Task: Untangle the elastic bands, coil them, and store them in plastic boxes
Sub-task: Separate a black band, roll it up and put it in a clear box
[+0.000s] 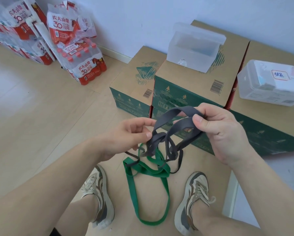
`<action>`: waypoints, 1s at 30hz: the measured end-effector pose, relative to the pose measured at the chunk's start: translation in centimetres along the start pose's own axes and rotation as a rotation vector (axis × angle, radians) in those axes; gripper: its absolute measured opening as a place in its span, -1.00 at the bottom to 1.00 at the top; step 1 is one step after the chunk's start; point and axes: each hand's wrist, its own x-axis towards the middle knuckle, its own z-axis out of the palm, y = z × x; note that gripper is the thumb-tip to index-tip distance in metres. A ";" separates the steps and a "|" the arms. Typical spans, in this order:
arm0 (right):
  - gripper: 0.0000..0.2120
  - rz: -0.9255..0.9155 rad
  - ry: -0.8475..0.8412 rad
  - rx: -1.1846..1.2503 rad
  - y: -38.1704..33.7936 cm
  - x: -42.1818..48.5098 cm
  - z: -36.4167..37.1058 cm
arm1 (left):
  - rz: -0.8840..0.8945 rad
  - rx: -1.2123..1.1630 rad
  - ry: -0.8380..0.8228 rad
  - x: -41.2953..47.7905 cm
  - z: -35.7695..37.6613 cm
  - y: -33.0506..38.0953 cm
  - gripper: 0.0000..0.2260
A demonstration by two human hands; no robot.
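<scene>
The right hand (217,132) pinches a loop of the grey band (165,115) between thumb and curled fingers, holding it up and out. The left hand (129,133) grips the same band lower down with thumb and fingertips, right at the spot where its strands cross and bunch. Below that knot the grey band's thinner runs thread through the green band (166,191), which hangs from the snarl and trails down in a long loop between the two shoes (98,198). By the look of it the task is in its first stage: the bands are not yet apart, nothing is coiled, and nothing is stored. What remains is freeing grey from green, winding each one, and boxing them. Beyond the hands, on a cardboard carton (202,82), stands a clear plastic box (185,63) with its hinged lid flipped back; no band shows inside. To the right, on another carton, sits a second plastic box (262,92) with a handwritten label on its closed lid; something pale shows through its walls, but the haze makes it hard to name.
</scene>
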 end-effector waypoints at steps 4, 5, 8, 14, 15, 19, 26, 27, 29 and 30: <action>-0.82 0.026 0.075 -0.077 0.0 0.0 -0.4 | -0.017 -0.086 -0.074 -0.1 0.2 -0.1 -0.89; -0.85 0.041 0.101 -0.088 0.0 0.0 -0.4 | -0.004 -0.075 -0.070 0.0 0.2 -0.1 -0.89; -0.84 0.111 0.154 -0.093 0.0 0.0 -0.2 | 0.020 -0.069 -0.042 0.2 0.4 -0.2 -0.84; -0.73 0.227 0.267 -0.204 0.8 0.5 -0.3 | 0.140 -0.029 0.271 0.8 0.6 -0.1 -0.89; -0.72 0.248 0.267 -0.231 0.8 0.5 -0.3 | 0.158 -0.045 0.314 0.8 0.6 0.0 -0.90; -0.76 0.277 0.228 -0.301 0.7 0.4 0.1 | 0.159 -0.002 0.515 1.2 0.7 0.4 -0.91; -0.76 0.210 0.148 -0.382 0.8 0.0 1.1 | 0.085 0.462 0.578 1.2 0.5 1.1 -0.83; -0.76 0.210 0.155 -0.376 0.8 0.1 0.9 | 0.065 0.412 0.527 1.2 0.4 1.2 -0.84; -0.75 0.223 0.177 -0.351 0.9 0.3 0.6 | 0.019 0.206 0.412 1.1 -0.3 1.0 -0.91; -0.74 0.231 0.179 -0.345 0.9 0.4 0.6 | -0.008 0.113 0.345 0.9 -0.6 1.0 -0.95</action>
